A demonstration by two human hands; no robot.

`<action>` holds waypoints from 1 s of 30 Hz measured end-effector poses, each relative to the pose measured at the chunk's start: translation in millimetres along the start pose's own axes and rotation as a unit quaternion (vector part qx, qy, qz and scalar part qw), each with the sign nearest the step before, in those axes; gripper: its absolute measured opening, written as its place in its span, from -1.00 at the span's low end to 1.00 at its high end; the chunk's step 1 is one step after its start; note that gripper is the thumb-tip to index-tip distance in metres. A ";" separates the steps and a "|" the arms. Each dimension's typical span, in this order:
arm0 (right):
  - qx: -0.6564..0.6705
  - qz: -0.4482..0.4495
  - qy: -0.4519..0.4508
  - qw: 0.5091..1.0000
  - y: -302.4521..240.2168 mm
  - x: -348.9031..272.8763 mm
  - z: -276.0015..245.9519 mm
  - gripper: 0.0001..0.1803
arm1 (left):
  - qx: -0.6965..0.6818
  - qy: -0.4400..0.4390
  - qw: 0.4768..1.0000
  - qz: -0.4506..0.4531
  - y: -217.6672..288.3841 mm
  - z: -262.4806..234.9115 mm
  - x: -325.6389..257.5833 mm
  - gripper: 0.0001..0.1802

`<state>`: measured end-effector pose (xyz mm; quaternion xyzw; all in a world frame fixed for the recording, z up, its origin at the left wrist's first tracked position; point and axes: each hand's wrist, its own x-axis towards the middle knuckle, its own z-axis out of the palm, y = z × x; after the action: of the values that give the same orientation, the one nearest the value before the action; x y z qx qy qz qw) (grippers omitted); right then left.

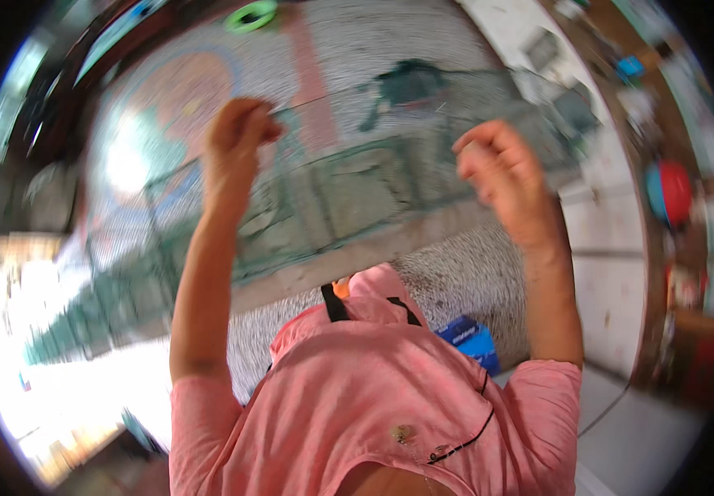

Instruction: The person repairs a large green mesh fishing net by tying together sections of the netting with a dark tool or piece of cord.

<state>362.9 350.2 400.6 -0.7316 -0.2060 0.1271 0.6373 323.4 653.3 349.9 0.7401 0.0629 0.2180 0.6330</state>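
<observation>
Both my hands are raised in front of me above a long band of sheer green netting (365, 186). It runs from the lower left up to the right and shows a grid of darker lines. My left hand (237, 136) has its fingers curled in and pinched together. Between its fingertips, any thin thing is too blurred to make out. My right hand (501, 165) is also bent closed, thumb against fingers, blurred by motion, and what it may hold cannot be made out. A bunched dark green clump of netting (410, 83) lies beyond, between the hands.
A light green ring (251, 16) lies at the far edge of the patterned mat (200, 83). A blue box (471, 341) rests by my right side. On the right, a white cabinet (609, 289) borders a shelf with a red and blue ball (669, 192) and other items.
</observation>
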 end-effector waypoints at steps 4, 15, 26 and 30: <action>0.076 0.154 0.114 0.979 60.7 -97.2 -20.1 -0.88 | 0.039 -0.044 0.998 0.016 -17.4 -1.9 -2.8 -0.82; 0.223 0.300 0.359 0.855 206.5 -278.5 0.2 -0.82 | 0.076 -0.073 0.994 0.009 -37.9 20.8 6.4 -0.83; 0.178 0.284 0.494 0.802 234.1 -376.5 -35.1 -0.80 | 0.151 0.005 0.985 0.078 -115.6 -19.8 61.9 -0.74; 0.155 0.268 0.584 0.751 257.1 -419.8 -27.9 -0.75 | 0.322 0.002 0.909 0.265 -99.9 -17.5 60.6 -0.71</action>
<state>40.6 104.7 119.6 -0.5800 0.4331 -0.1288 0.6779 389.0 710.6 270.1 0.8928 -0.0680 0.3470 0.2790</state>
